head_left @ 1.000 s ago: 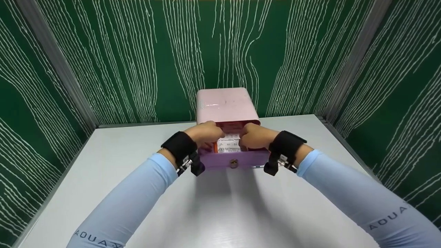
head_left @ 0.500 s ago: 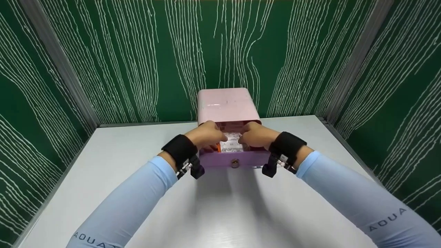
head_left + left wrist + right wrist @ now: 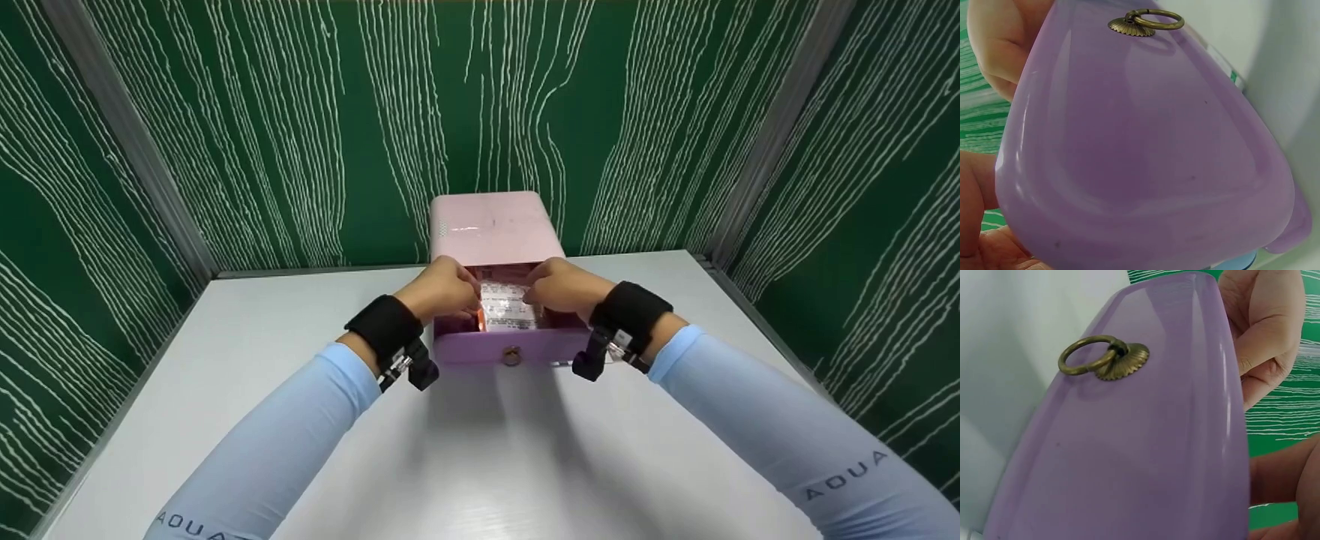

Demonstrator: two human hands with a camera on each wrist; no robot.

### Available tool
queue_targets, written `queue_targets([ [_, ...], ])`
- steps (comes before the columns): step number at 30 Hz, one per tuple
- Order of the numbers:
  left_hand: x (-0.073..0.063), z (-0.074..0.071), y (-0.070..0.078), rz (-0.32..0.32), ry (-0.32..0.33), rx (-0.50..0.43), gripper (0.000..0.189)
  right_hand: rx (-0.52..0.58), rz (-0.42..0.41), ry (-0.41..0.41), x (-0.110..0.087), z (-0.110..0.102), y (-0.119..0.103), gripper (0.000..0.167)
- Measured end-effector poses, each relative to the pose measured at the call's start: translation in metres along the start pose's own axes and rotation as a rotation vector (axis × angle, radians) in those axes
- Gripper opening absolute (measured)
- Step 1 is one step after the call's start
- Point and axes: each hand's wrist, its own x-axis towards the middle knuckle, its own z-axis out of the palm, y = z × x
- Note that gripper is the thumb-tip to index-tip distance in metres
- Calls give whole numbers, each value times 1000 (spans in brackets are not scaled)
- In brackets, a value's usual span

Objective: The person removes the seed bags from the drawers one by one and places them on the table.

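A pink box point(image 3: 495, 225) stands against the back wall with its purple drawer point(image 3: 472, 349) pulled out toward me. In the drawer lies a shiny packet point(image 3: 510, 307) with white printed text and an orange left edge. My left hand point(image 3: 448, 289) pinches the packet's left edge with bent fingers. On the opposite side, my right hand point(image 3: 566, 287) pinches near its upper right edge. Both wrist views are filled by the drawer front, with its brass ring pull point(image 3: 1098, 357); the packet is hidden there behind it. Parts of both hands show past the drawer's rim.
The box sits on a white table point(image 3: 480, 465). Green walls point(image 3: 262, 135) with white wavy lines enclose the table at the back and sides. A thin white-and-green strip point(image 3: 1221, 62) shows beside the drawer's lower edge.
The packet has shifted slightly right in the drawer, and its surface now looks more crinkled. Both hands have risen a little, the left one most. The box and drawer stay in place.
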Motion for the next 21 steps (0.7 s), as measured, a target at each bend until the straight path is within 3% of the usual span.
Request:
queue_targets([
  [7, -1, 0, 1, 28, 50, 0, 34, 50, -12, 38, 3, -1, 2, 52],
  [12, -1, -3, -1, 90, 73, 83, 41, 24, -21, 63, 3, -5, 3, 54],
  [16, 0, -6, -3, 147, 74, 145, 46, 24, -29, 41, 2, -9, 4, 9],
  [19, -1, -8, -3, 183, 57, 169, 46, 24, -26, -4, -1, -13, 2, 28],
  [21, -2, -8, -4, 208, 56, 192, 46, 32, -34, -25, -2, -16, 2, 29],
])
